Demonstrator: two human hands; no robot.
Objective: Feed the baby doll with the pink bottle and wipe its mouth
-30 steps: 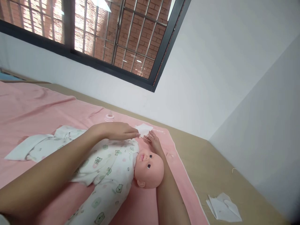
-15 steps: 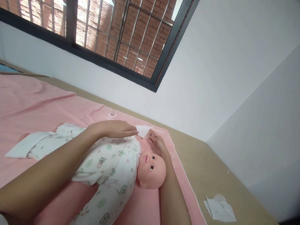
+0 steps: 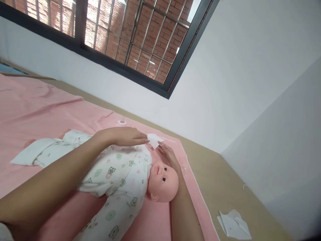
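A baby doll in a white printed sleepsuit lies on a pink sheet. My left hand reaches across the doll's chest, fingers stretched and held together, their tips touching a small white tissue that lies just past the doll's shoulder. My right hand comes up from behind the doll's head. Its fingers lie flat next to the tissue's near edge. The right forearm passes under or behind the head, so part of it is hidden.
A small pink-and-clear bottle cap or teat stands on the sheet behind my left hand. Crumpled white tissues lie on the tan mattress at the lower right. White walls and a barred window close the far side.
The view has shifted slightly, so the doll and the loose tissues sit lower and further right. Both hands stay at the small tissue with little visible movement.
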